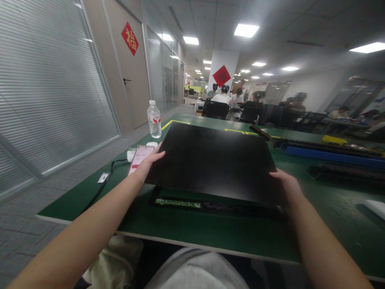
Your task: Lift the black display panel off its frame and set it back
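A flat black display panel (213, 160) is held by its two sides above the green tabletop, its dark face tilted toward me. My left hand (150, 160) grips the left edge, thumb on the face and fingers hidden behind. On the right edge my right hand (287, 182) is closed, with its thumb tip on the rim and the other fingers out of sight. Beneath the panel's near edge lies a dark frame with a green circuit board strip (179, 203); the panel covers most of it.
Left of the panel lie a phone (141, 156) with a timer showing, a cable and a water bottle (154, 120). At right on the green table (331, 237) are a blue strip (331, 155), dark bars and a white object (375, 208). Several people sit farther back.
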`<state>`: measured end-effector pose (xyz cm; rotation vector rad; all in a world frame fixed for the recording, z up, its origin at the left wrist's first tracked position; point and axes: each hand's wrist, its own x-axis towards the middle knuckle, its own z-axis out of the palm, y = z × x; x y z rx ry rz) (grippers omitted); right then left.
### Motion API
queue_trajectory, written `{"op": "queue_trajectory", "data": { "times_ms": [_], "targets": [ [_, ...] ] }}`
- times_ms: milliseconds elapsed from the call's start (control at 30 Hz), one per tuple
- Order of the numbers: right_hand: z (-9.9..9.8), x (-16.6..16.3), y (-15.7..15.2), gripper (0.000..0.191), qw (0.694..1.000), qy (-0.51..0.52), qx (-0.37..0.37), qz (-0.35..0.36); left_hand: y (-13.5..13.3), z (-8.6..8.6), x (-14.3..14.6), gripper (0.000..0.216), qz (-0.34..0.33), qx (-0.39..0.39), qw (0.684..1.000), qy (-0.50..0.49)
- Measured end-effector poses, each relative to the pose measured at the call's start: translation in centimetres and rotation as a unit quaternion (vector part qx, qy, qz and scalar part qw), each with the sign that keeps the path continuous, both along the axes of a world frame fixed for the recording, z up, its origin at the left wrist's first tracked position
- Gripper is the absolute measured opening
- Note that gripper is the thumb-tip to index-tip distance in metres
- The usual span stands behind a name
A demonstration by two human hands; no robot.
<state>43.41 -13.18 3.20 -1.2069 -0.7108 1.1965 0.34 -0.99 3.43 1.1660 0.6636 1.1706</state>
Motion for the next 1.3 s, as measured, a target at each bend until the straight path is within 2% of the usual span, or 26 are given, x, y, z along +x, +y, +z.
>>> {"op": "queue_trajectory", "data": {
  "times_ms": [200, 400, 633, 767, 1000, 1300],
  "targets": [
    [-0.4, 0.6, 0.5, 0.051, 0.999, -0.045, 0.002, -0.016, -0.5, -0.1, 0.1, 0.085, 0.015, 0.023, 0.999, 0.034],
    [-0.6, 0.6, 0.4, 0.055, 0.996, -0.065, 0.066, -0.018, -0.4, -0.3, 0.3, 0.09, 0.024, 0.05, 0.998, 0.023],
    [-0.4, 0.2, 0.2, 0.047, 0.992, -0.083, 0.095, -0.032, -0.7, -0.1, 0.5, 0.089, 0.05, 0.077, 0.996, 0.024],
    [-1.1, 0.5, 0.6, 0.045, 0.991, -0.087, 0.098, -0.032, -0.9, -0.2, 0.7, 0.088, 0.045, 0.083, 0.995, 0.019],
    [-2.6, 1.8, 1.5, 0.055, 0.997, -0.062, 0.034, -0.019, -0.9, -1.6, 1.4, 0.095, 0.004, 0.057, 0.997, 0.044],
    [-2.8, 2.0, 1.7, 0.05, 0.998, -0.033, -0.047, -0.032, -0.5, -2.2, 1.3, 0.104, -0.018, 0.044, 0.995, 0.085]
  ]
}}
